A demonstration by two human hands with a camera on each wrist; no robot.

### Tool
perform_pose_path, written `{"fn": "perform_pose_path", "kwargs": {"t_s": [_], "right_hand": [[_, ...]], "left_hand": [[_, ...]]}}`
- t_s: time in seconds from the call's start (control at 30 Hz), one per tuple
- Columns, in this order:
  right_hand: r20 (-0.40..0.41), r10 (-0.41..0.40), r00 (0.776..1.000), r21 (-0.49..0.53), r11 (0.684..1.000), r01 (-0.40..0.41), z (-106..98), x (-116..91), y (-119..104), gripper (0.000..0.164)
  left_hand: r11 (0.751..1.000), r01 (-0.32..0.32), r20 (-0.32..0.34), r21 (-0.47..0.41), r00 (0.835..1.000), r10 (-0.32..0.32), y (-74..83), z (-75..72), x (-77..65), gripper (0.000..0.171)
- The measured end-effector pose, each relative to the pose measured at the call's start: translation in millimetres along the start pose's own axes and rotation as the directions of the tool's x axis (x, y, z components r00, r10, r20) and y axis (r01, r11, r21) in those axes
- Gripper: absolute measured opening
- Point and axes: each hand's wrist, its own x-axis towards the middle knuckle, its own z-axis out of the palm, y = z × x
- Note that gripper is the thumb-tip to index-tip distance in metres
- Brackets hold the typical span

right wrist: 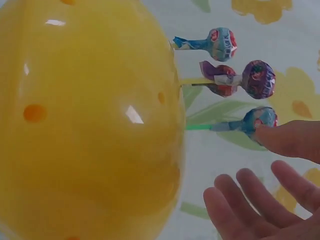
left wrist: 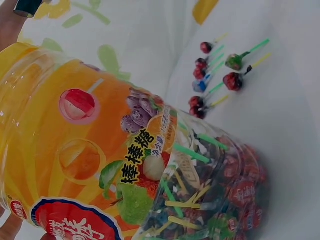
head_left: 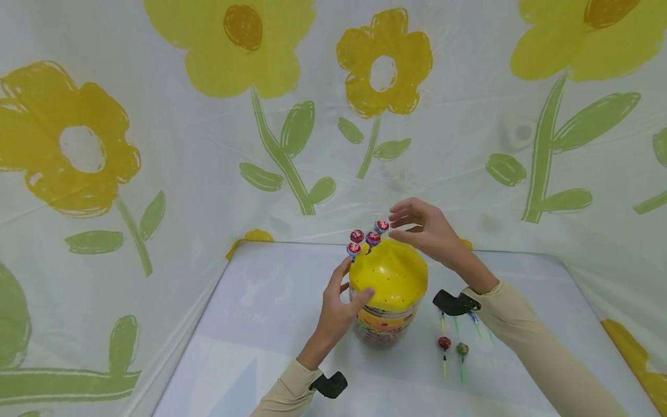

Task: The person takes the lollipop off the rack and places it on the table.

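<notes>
A clear plastic candy jar (left wrist: 115,150) with an orange fruit label stands on the table, full of wrapped lollipops. On top sits its domed yellow lid (head_left: 392,275), dotted with small holes. Several lollipops (head_left: 356,236) stick up by their sticks from the lid's far left part. My left hand (head_left: 339,304) grips the jar's left side, thumb lying on the lid. Just right of the farthest lollipop (head_left: 382,226) is my right hand (head_left: 423,229), its fingers loosely bent and spread. In the right wrist view the thumb overlaps the head of a blue-wrapped lollipop (right wrist: 257,120).
To the jar's right, several loose lollipops lie on the white table (head_left: 250,347), among them a red one (head_left: 444,343) and a green one (head_left: 462,349). A white cloth with yellow flowers (head_left: 385,63) hangs behind and around the table.
</notes>
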Motion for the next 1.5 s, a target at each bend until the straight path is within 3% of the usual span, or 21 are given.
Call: {"fn": "perform_pose_path", "kwargs": {"t_s": [0.27, 0.5, 0.63, 0.9, 1.0, 1.13, 1.23, 1.5], "right_hand": [[0.036, 0.007, 0.999, 0.026, 1.0, -0.008, 15.2, 6.6, -3.2, 0.039], [-0.011, -0.049, 0.999, 0.06, 0.997, 0.05, 29.5, 5.1, 2.1, 0.033], [-0.054, -0.077, 0.996, 0.083, 0.993, 0.081, 33.2, 3.8, 3.6, 0.033], [-0.17, -0.127, 0.977, 0.117, 0.982, 0.148, 30.4, 1.8, 2.8, 0.043], [-0.214, -0.152, 0.965, 0.094, 0.98, 0.175, 25.7, -2.6, -12.5, 0.045], [-0.237, -0.181, 0.954, 0.102, 0.972, 0.21, 19.3, -3.7, -11.7, 0.041], [-0.245, -0.193, 0.95, 0.127, 0.965, 0.228, 15.4, -2.5, 2.3, 0.043], [-0.239, -0.178, 0.955, 0.121, 0.97, 0.211, 2.2, -13.5, -1.7, 0.043]], "left_hand": [[0.999, 0.036, -0.005, 0.018, 0.999, -0.036, 5.4, -0.4, 0.0, 0.072], [1.0, 0.025, -0.001, 0.009, 1.0, -0.025, 40.3, -5.7, -4.5, 0.068], [1.0, 0.021, -0.005, 0.009, 1.0, -0.021, 42.2, -5.9, -5.0, 0.068], [1.0, 0.017, -0.007, 0.005, 1.0, -0.017, 40.9, -5.0, -5.8, 0.069], [1.0, 0.017, -0.007, -0.001, 1.0, -0.017, 41.5, -5.1, -6.4, 0.068], [1.0, -0.006, -0.019, -0.005, 1.0, 0.005, 17.3, -1.5, -3.6, 0.069], [1.0, -0.025, -0.027, -0.006, 0.999, 0.025, -0.7, 1.5, -1.2, 0.07], [0.999, -0.035, -0.036, -0.013, 0.999, 0.035, -1.0, 2.3, -2.5, 0.07]]}}
